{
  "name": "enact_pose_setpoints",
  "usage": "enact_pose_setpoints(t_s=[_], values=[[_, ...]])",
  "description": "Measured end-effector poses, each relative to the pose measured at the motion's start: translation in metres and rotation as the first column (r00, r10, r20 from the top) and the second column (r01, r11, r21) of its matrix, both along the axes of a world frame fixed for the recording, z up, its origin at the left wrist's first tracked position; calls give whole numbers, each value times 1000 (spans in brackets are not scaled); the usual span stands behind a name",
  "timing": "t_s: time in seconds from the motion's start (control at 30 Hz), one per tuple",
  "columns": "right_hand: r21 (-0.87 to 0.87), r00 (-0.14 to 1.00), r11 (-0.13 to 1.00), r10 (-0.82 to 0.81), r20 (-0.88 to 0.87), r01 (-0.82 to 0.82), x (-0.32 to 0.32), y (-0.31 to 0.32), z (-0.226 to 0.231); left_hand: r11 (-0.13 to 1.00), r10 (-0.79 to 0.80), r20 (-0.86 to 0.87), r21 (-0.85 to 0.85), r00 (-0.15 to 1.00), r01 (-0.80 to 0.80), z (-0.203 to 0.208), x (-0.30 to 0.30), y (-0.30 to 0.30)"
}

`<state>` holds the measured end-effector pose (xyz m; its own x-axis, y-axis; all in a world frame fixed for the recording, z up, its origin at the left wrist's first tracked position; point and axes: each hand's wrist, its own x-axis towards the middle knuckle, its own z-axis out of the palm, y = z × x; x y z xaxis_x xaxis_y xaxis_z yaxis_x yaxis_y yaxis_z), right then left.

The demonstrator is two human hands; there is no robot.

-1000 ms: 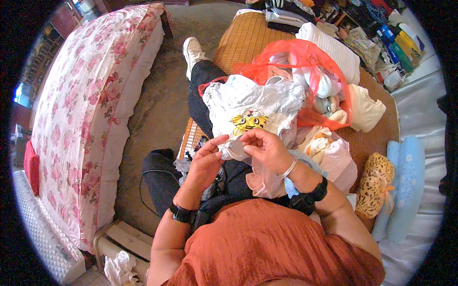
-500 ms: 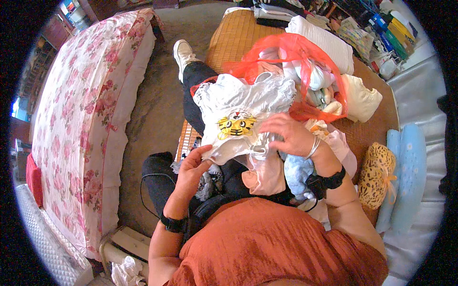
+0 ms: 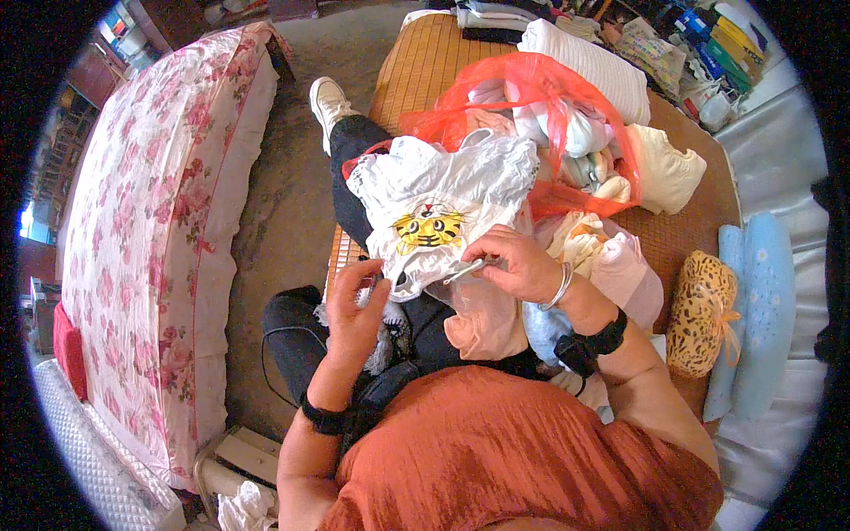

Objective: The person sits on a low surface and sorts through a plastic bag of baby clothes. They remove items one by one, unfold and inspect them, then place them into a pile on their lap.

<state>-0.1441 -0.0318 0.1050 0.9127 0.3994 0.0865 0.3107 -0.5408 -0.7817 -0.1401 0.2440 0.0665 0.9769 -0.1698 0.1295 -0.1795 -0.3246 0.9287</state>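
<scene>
The white tiger-face shirt (image 3: 465, 181) lies spread yet rumpled and unfolded, its near edge pinched by the right hand (image 3: 521, 265), the left hand (image 3: 352, 310) loosely parted beside it.

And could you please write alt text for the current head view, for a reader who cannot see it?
A person holds the lower edge of a white garment with a yellow tiger face in the right hand; the open left hand is beside its lower left. Beyond, a translucent red bag holds bundled cloth.
</scene>
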Motion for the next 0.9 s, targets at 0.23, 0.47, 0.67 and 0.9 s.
enact_pose_setpoints(t_s=[0.23, 0.47, 0.67, 0.9], values=[[270, 951, 942, -119, -284, 198, -1, 8, 5, 885, -407, -423, -403, 809, 235, 7, 29, -61], [460, 865, 803, -129, -485, 378, 2, 3, 6, 721, -473, -573, -688, 669, -80, 8, 32, -76], [542, 825, 703, -112, -554, 460, 4, 7, 4, 731, -464, -512, -682, 723, -14, 2, 29, -77], [543, 812, 703, -84, -578, 459, 1, 5, 6, 693, -388, -552, -703, 738, -161, -4, 28, -78]])
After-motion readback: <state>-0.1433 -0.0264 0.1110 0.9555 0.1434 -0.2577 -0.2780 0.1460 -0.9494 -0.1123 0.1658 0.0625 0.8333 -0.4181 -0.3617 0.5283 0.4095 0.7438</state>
